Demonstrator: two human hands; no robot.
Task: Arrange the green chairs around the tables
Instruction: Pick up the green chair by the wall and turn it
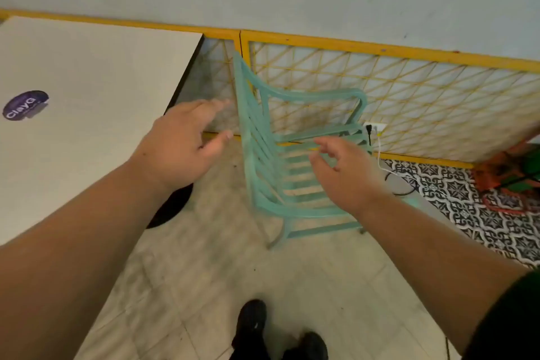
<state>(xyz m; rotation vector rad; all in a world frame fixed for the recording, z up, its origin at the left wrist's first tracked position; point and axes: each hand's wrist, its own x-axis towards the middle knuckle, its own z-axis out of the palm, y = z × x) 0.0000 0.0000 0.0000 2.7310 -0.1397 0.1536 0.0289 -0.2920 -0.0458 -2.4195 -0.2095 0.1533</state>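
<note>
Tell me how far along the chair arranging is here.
Early. Done: nothing visible. The one green slatted plastic chair stands beside the white flat-topped table with its back toward it, seat facing away. In hand: the left hand and right hand reach for the chair, open, neither gripping. Left: grasp it, turn it and set it at the table. Other chairs are out of view.

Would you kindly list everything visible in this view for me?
table: one, beige top, left
sticker: one, purple, on the tabletop
lattice fence: two panels, yellow, along the wall
green chair: one, pale green, slatted, right of the table, before the fence
wall socket: one, white, behind the chair, black plug in it
cable: one, white, hanging from the socket
patterned tiles: black and white, floor at right
shoes: two, black, bottom centre
left hand: open, near the chair back
right hand: open, above the seat
</note>
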